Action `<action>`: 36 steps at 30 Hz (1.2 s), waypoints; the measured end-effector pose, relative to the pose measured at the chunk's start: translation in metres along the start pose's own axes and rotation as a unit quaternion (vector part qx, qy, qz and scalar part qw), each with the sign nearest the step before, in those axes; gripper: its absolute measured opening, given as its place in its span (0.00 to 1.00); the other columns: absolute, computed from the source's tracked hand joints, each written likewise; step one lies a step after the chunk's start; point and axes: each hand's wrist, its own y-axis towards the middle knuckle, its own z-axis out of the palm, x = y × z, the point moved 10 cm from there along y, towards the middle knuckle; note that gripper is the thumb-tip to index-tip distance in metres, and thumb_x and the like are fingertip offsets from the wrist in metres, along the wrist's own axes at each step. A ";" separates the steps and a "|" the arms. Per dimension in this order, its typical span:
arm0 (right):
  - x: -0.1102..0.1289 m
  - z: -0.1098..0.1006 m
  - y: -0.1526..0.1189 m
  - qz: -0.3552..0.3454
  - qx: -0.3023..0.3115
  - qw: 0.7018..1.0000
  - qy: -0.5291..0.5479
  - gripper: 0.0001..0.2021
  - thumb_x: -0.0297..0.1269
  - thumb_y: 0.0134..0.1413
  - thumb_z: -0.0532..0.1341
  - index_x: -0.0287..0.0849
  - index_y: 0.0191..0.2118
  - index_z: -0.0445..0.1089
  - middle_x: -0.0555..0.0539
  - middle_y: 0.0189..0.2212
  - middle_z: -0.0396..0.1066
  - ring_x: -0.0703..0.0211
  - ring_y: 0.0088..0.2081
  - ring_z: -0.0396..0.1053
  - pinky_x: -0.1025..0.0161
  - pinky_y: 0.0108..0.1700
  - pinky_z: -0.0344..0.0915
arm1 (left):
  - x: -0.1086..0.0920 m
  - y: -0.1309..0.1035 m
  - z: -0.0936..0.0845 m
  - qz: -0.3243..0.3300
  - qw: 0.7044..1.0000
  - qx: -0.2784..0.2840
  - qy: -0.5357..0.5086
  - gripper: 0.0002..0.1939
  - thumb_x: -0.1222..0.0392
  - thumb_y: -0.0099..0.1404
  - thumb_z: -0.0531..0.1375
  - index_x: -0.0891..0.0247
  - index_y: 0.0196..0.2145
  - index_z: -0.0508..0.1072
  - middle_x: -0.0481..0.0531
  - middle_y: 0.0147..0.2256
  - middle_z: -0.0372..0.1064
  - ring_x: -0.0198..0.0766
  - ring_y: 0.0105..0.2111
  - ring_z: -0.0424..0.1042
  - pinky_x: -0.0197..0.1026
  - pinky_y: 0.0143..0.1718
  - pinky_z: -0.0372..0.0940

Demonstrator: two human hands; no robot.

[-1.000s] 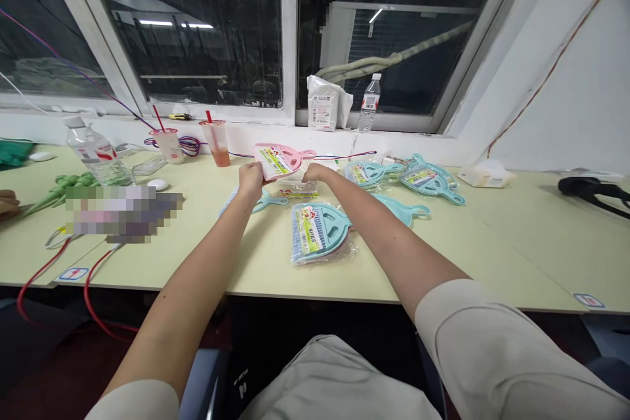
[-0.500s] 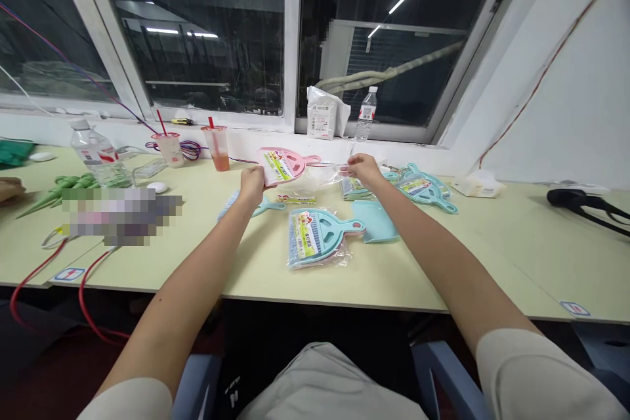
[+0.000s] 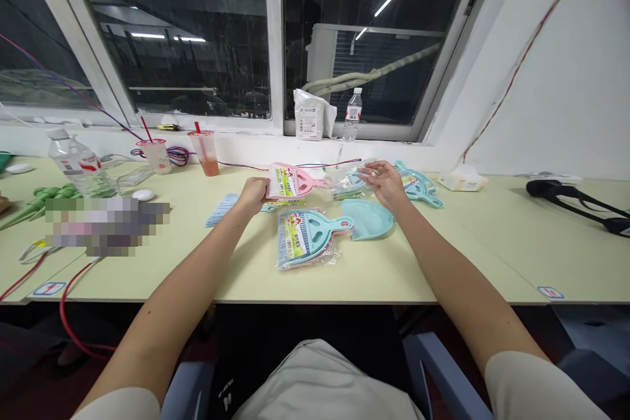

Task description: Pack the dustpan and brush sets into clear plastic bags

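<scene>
My left hand grips the wide edge of a pink mini dustpan set with a yellow-green label card, its handle pointing right. My right hand pinches a clear plastic bag to the right of that handle. Below them lies a wrapped blue dustpan and brush set, with pink showing under its edge. Beside it sits a bare light-blue dustpan. A blue-bristled brush lies near my left wrist, and another blue dustpan set is right of my right hand.
At the back stand two drink cups with red straws, a white package and a water bottle. A larger bottle and green woven items are at left. A tissue pack and black headset-like object lie right.
The pink dustpan set has moved lower and toward the right. My right hand has shifted right with the plastic bag, and its fingers are turned more toward me. The view has swung slightly right.
</scene>
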 end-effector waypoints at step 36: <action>-0.064 0.052 -0.036 0.224 0.100 0.969 0.022 0.27 0.22 0.41 0.73 0.45 0.50 0.76 0.46 0.47 0.81 0.52 0.48 0.81 0.60 0.50 0.78 | 0.024 -0.030 0.051 -0.100 0.984 0.107 -0.106 0.10 0.71 0.63 0.61 0.70 0.42 0.78 0.63 0.38 0.79 0.46 0.40 0.79 0.43 0.41 0.76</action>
